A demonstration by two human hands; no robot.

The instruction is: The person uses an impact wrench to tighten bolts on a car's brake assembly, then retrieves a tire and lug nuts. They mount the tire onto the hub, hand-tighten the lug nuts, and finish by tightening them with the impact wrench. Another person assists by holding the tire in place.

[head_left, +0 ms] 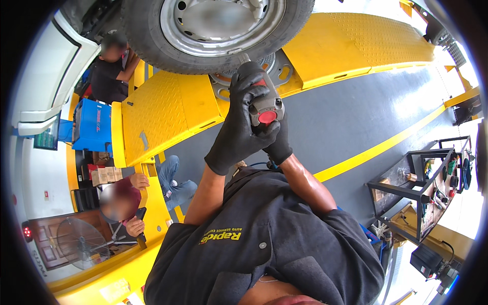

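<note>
An impact wrench (264, 96) with a grey body and a red round end cap is held up in front of me, its nose pointing at the wheel. My left hand (236, 122), in a black glove, wraps round the tool's body from the left side. Behind and below the tool is my right hand (279, 147), also gloved and closed at the handle; most of its fingers are hidden. The nose overlaps the lower edge of the tire (147, 46) in the picture, and I cannot tell whether it touches. A silver steel rim (170, 25) fills the tire.
Yellow lift runways (330, 48) cross beneath the wheel, with a round metal turn plate (282, 73) under it. One person (109, 76) crouches far left; another (122, 201) sits by the yellow beam. A black tool cart (401, 188) stands right, a blue machine (92, 124) left.
</note>
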